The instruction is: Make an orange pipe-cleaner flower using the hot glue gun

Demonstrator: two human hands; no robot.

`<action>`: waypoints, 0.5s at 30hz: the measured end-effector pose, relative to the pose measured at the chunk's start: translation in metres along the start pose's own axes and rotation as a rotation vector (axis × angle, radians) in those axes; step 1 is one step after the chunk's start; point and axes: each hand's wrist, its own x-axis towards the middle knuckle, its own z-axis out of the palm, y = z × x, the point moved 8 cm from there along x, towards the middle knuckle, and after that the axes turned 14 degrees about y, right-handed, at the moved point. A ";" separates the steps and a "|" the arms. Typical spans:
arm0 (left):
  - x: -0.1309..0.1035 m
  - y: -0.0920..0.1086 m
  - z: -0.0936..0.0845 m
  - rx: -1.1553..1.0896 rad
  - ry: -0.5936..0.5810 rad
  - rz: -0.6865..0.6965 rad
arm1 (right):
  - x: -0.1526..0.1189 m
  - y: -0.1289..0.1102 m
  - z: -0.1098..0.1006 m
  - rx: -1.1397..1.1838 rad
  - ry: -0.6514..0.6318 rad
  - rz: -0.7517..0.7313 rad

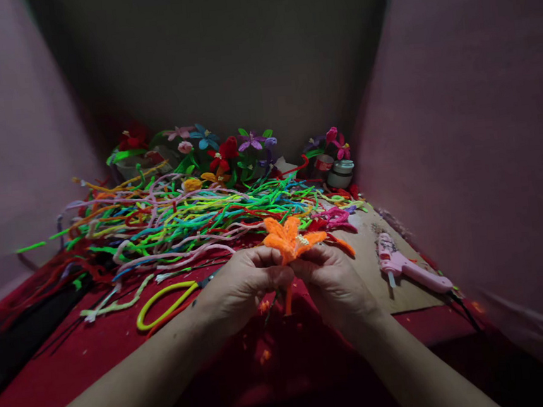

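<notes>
An orange pipe-cleaner flower (284, 237) with pale stamens in its centre is held up in front of me. My left hand (254, 281) pinches its base from the left, thumb and fingers pressed together. From the other side, my right hand (328, 281) grips the flower close under its petals. An orange piece hangs down between the two hands. Beside my left wrist lies a pair of scissors (166, 303) with yellow and orange handles, its blades partly hidden by the hand.
Many coloured pipe cleaners (196, 210) spread across the red cloth (68, 373). Finished pipe-cleaner flowers (219, 154) stand behind them. At the right, a pink glue gun (413, 270) rests on a cardboard sheet (379, 295), near a small jar (341, 174). Pink walls flank both sides.
</notes>
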 end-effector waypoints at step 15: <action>-0.002 -0.010 0.011 -0.047 -0.125 -0.067 | -0.006 0.001 0.005 0.000 -0.130 0.035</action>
